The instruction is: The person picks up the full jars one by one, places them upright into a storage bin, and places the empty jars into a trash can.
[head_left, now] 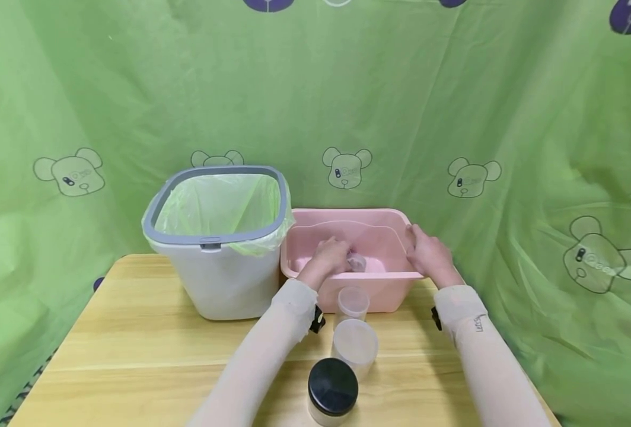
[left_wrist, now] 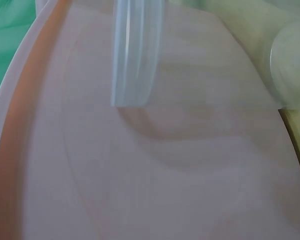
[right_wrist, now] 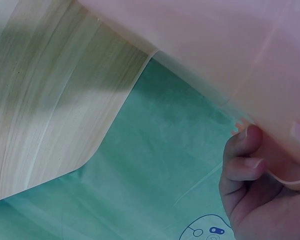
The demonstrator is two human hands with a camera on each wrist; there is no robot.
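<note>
My left hand (head_left: pixel 332 254) reaches inside the pink plastic basin (head_left: pixel 353 216) and holds a clear plastic jar (head_left: pixel 356 262), which the fingers partly hide in the head view. In the left wrist view the jar's ridged rim (left_wrist: pixel 137 55) hangs over the basin floor (left_wrist: pixel 155 200); the hand itself does not show there. At the basin's right end my right hand (head_left: pixel 430 254) grips the rim. The right wrist view shows this hand (right_wrist: pixel 255 195) with its fingers curled at the basin's edge.
Left of the basin stands a white bin (head_left: pixel 230 284) with a grey rim and a pale green liner bag. Two translucent jars (head_left: pixel 354 302) and a black-lidded jar (head_left: pixel 333 386) line up before the basin on the wooden table (head_left: pixel 150 356). A green curtain (head_left: pixel 315 107) hangs behind.
</note>
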